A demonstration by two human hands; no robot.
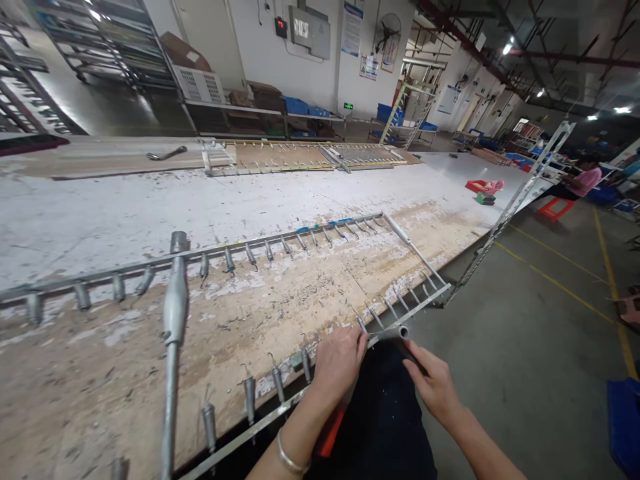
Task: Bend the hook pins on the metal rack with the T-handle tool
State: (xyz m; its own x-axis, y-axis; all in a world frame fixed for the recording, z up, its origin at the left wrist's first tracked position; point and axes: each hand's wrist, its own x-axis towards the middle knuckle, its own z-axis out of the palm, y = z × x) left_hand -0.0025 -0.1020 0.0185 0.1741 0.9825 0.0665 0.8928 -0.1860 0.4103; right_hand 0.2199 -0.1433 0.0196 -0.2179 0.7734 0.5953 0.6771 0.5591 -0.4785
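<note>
A long metal frame (260, 241) with two rails and several short pegs ending in thin wire hooks lies along the near side of the worktable. My left hand (340, 357) is closed at the near rail (423, 305), beside the pegs; what its fingers grip is hidden. My right hand (433, 383) is wrapped round the dark handle of a grey metal tool with a round hollow end (400, 333), which sits close by the near rail. A metal crossbar (175, 313) with a thick sleeve joins the rails to the left.
The worn worktable (300, 310) carries a wrench (167, 153) and more hooked frames (285, 157) at the back. A red tray (477, 187) stands farther right. An upright metal frame (493, 240) leans at the right edge. A seated person (585, 179) is beyond. A red thing (330, 430) shows under my left wrist.
</note>
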